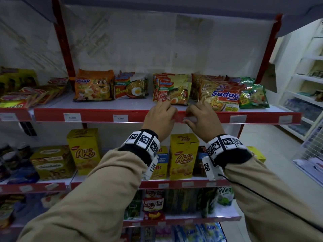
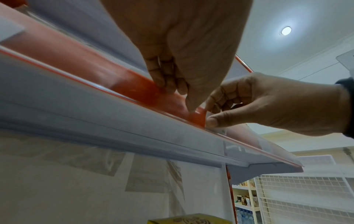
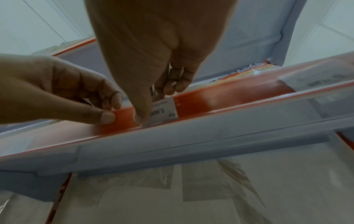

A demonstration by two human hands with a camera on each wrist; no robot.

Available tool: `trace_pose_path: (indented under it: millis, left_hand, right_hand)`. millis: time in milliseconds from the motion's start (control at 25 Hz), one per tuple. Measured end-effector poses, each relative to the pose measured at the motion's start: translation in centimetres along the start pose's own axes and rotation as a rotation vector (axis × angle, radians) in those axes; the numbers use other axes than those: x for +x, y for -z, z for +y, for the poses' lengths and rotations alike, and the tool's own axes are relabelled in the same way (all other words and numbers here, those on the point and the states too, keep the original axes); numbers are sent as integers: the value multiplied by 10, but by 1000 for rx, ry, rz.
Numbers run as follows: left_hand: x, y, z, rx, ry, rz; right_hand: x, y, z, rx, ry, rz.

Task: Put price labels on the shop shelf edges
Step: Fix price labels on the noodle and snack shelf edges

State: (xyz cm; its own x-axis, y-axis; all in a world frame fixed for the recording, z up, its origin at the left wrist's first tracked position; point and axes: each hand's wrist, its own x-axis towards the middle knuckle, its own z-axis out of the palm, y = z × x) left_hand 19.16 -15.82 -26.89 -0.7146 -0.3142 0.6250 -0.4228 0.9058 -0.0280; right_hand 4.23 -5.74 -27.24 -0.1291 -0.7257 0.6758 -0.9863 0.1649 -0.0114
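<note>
The red shelf edge strip (image 1: 143, 116) runs under a row of instant noodle packs (image 1: 172, 92). My right hand (image 1: 189, 116) pinches a white price label (image 1: 190, 119) against it. In the right wrist view the label (image 3: 165, 111) reads 5.000 and sits in the strip (image 3: 229, 98), with the thumb of my right hand (image 3: 155, 104) on its left part and the fingers over the top. My left hand (image 1: 167, 114) grips the strip just left of the label. Its thumb rests on the front and its fingers curl over the top (image 2: 182, 97). Its fingertips are hidden in the head view.
Two labels (image 1: 72, 117) (image 1: 120, 118) sit in the strip to the left, and two pale ones (image 1: 238, 119) to the right. Yellow snack boxes (image 1: 183, 156) stand on the shelf below my wrists. A white rack (image 1: 307, 95) stands at the far right.
</note>
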Motion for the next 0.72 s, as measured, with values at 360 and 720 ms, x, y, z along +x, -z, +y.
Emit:
trace_pose_path:
  millis: [360,720]
  left_hand:
    - [0,-9,1,-204,88,125]
    - [2,-11,-1,-325,189,163]
  right_hand:
    - [13,11,3,298,-127,-92]
    - [18,11,-13,1071,-423,133]
